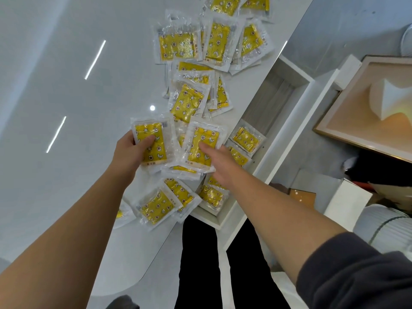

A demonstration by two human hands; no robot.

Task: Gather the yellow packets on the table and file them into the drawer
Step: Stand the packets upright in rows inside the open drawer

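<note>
Several yellow packets in clear wrappers lie scattered in a line along the white table [66, 108], from the far pile [214, 39] down to a near pair [156, 208]. My left hand [131, 152] grips one yellow packet [151, 141], thumb on its face. My right hand [216, 161] holds another yellow packet [201, 143] beside it, thumb on top and fingers under it. The open white drawer [287, 121] runs along the table's right edge. A few packets [245, 138] lie inside its near half, partly hidden by my right arm.
The drawer's far half shows its bare grey bottom [272, 97]. A wood-framed tray with a white shape [379, 103] stands on the floor to the right, with white boxes [347, 201] nearer. My dark-trousered legs [200, 264] stand at the table's edge.
</note>
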